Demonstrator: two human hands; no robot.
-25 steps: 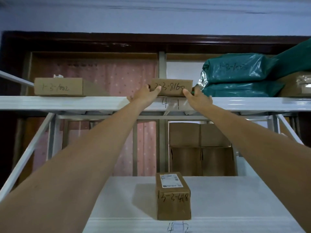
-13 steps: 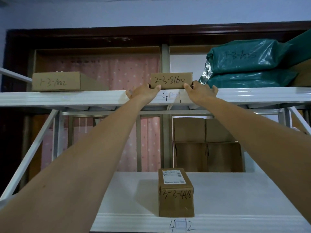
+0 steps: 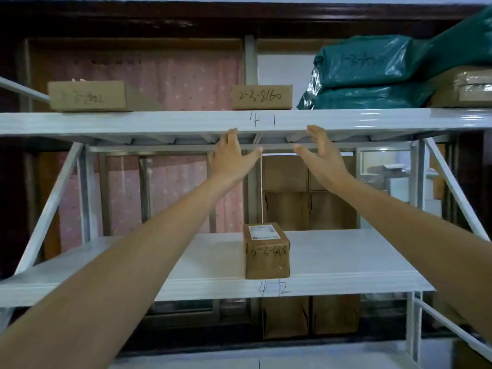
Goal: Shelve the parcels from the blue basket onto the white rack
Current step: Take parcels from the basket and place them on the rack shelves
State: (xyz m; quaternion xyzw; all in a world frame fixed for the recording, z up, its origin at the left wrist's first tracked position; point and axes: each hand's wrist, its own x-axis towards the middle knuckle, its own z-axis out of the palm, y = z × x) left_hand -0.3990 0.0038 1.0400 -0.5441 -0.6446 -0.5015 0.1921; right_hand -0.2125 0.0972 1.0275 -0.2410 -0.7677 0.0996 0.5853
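Both hands (image 3: 277, 158) have dropped below the parcel (image 3: 262, 97), fingers (image 3: 231, 137) spread.

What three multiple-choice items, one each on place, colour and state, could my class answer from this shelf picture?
1. Where does the brown cardboard box marked 2-3-8160 sit?
A top shelf
B middle shelf
C floor

2. What colour are the plastic mailer bags at upper right?
A red
B green
C yellow

3. How are the left hand and right hand?
A gripping a box
B in fists
C open, holding nothing

Key: A, it rests on the upper white metal shelf; B, the plastic is dark green; C, fingers are straight below the shelf edge.
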